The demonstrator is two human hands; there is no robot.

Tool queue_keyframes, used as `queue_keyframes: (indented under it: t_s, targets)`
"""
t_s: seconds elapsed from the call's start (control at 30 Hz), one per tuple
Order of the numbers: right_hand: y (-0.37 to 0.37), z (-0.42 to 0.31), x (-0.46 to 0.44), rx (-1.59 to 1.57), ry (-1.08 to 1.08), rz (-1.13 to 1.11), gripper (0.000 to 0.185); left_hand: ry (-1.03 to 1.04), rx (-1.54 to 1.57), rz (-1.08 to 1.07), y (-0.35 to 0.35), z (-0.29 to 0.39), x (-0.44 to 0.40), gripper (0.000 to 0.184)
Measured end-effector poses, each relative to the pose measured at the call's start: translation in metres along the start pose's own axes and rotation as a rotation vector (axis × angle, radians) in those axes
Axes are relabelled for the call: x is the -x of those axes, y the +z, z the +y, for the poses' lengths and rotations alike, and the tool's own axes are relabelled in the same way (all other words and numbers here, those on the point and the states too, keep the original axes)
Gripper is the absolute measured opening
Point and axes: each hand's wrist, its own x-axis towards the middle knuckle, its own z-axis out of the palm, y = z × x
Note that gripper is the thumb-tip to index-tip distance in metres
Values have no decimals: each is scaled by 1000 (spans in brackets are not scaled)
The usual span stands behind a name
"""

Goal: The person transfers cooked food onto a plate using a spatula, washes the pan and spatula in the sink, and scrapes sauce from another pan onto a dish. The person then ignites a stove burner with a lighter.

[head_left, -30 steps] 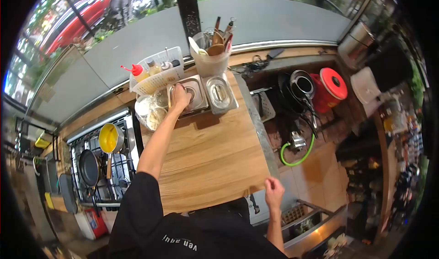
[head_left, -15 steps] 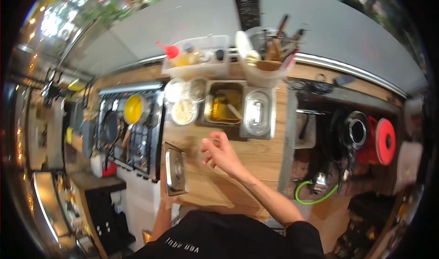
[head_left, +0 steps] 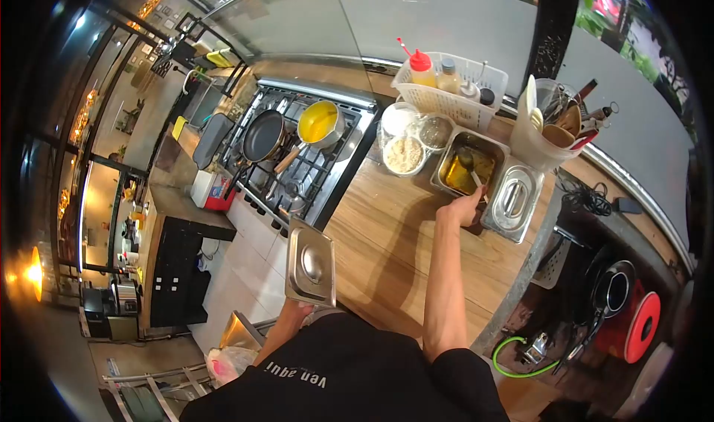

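In my left hand (head_left: 296,310) is a rectangular stainless steel lid (head_left: 311,262), held by its lower edge left of the counter; it hides most of the fingers. My right hand (head_left: 462,208) reaches to the near rim of a steel food pan (head_left: 497,156) containing yellow, oily liquid. Its fingers are closed around the handle end of a spoon (head_left: 476,176), whose bowl rests in the liquid. A second steel lid (head_left: 515,199) lies flat on the right of the pan. Left of it stand round tubs, one with pale crumbly food (head_left: 404,155).
On the stove (head_left: 286,191) are a black frying pan (head_left: 264,135) and a pot with yellow contents (head_left: 318,123). A white basket of bottles (head_left: 476,87) and a utensil bucket (head_left: 547,143) line the back. To the right, a sink area holds pans and a red pot lid (head_left: 641,329).
My right hand has gone from above the counter to the spoon in the pan and closed on it. The lid stays in my left hand. My view has turned left.
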Motion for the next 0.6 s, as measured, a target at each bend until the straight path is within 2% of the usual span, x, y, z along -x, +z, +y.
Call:
queue_keyframes:
  t_s: [0.03,0.2,0.27,0.3,0.37,0.4,0.47,0.5,0.53,0.57,0.6]
  targets:
    - [-3,-4,6,-108,-71,-43,49,16,5,7,-3,6,-2,36]
    - [-15,9,-1,-192,-147,-21,34,110,33,66,-28,40,-11,36]
    - [-35,-6,17,-113,-71,-48,31,161,105,50,-58,53,-17,36]
    - [-42,-1,19,-109,-86,-53,31,176,265,-117,-98,53,-30,43]
    - [-58,5,13,-150,-220,-142,28,149,439,-192,-128,66,-42,47]
    - [-68,7,20,-144,-241,-165,29,258,324,-274,-134,75,-48,48]
    - [-84,5,44,-90,-304,-102,30,278,302,-292,-145,98,-58,50]
    - [-89,6,53,-36,-324,-66,32,196,384,-219,-154,110,-67,51]
    - [-99,8,62,-18,-393,-168,27,178,401,-229,-157,122,-74,51]
    - [-113,5,72,-5,-411,-157,27,173,413,-225,-167,135,-81,51]
    - [-120,-8,100,-97,-267,-394,25,191,468,-114,-197,139,-101,50]
